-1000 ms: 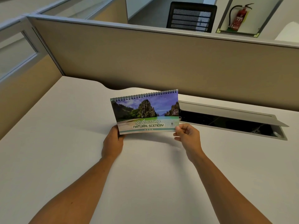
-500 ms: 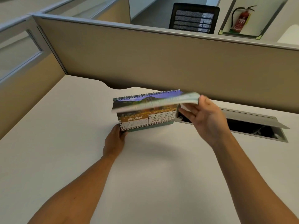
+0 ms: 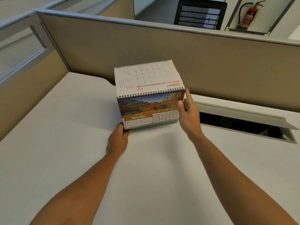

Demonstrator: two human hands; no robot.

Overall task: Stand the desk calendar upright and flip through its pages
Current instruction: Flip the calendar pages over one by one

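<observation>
The spiral-bound desk calendar (image 3: pixel 146 111) stands upright on the white desk (image 3: pixel 65 143), showing an orange JANUARY page with a mountain photo. Its cover page (image 3: pixel 147 75) is flipped up above the spiral, its white back with an upside-down January grid facing me, blurred. My left hand (image 3: pixel 117 140) grips the calendar's lower left corner. My right hand (image 3: pixel 189 114) is at the calendar's right edge, fingers spread and touching near the spiral, holding nothing that I can see.
A beige partition (image 3: pixel 211 62) runs behind the desk and along the left. An open cable tray with a raised lid (image 3: pixel 243 117) lies right of the calendar. Beyond the partition are a black chair (image 3: pixel 199 13) and a red fire extinguisher (image 3: pixel 247 15).
The scenery cover, held at its lower corner a second ago, was lifted by my right hand and has swung up over the spiral. My right hand has let it go. The January page now shows.
</observation>
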